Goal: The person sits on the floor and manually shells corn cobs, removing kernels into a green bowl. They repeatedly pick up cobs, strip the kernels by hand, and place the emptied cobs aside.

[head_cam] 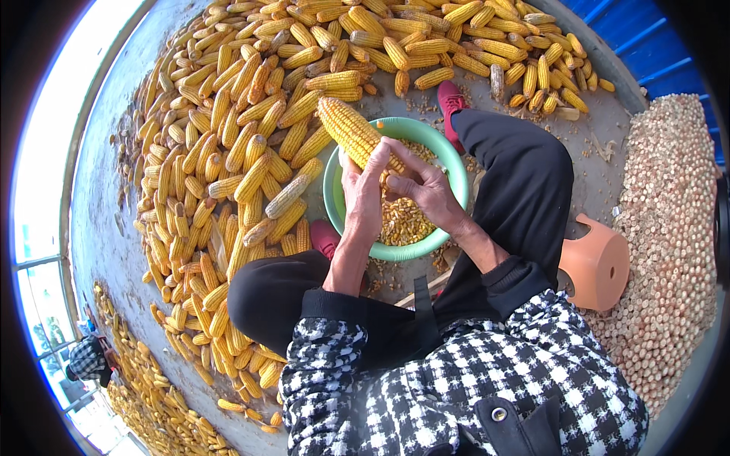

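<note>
A dried yellow corn cob [352, 130] is held tilted above a green plastic basin [399, 253]. My left hand [363, 196] wraps around its side, thumb pressed along the kernels. The fingers and thumb of my right hand [425, 185] close on the cob's near end. Loose corn kernels [406, 225] cover the part of the basin's bottom that shows below my hands. The basin rests on the floor between my feet, and my hands hide its middle.
A large heap of corn cobs [245, 131] spreads in front and to the left. On the right stand an orange plastic stool [599, 268] and a stacked pile of stripped cobs [661, 228] against a blue corrugated wall [633, 34]. Another person [88, 359] is at the far left beside more corn.
</note>
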A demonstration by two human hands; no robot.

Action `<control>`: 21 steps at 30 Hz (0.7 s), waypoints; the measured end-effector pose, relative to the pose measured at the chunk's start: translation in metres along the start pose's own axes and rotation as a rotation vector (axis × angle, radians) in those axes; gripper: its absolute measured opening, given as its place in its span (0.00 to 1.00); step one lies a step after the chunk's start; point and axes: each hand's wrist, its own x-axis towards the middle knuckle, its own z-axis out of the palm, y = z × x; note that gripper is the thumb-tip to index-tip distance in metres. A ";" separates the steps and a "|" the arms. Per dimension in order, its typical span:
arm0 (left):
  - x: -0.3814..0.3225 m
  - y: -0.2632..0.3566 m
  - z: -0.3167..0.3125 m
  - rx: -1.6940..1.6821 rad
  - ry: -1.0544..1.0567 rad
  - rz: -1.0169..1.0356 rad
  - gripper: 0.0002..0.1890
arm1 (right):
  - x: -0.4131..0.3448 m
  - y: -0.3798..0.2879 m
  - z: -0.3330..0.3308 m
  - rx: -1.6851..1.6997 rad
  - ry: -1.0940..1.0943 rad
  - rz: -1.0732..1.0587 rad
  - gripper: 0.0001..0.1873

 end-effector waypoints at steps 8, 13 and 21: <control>-0.009 0.027 0.017 0.165 -0.090 -0.056 0.22 | 0.023 -0.051 -0.035 -0.086 0.061 0.041 0.39; -0.014 0.032 0.030 0.169 -0.279 -0.020 0.26 | 0.059 -0.075 -0.029 0.316 -0.087 0.165 0.29; -0.025 0.025 0.034 0.119 -0.364 -0.019 0.32 | 0.055 -0.088 -0.024 0.272 0.218 -0.161 0.17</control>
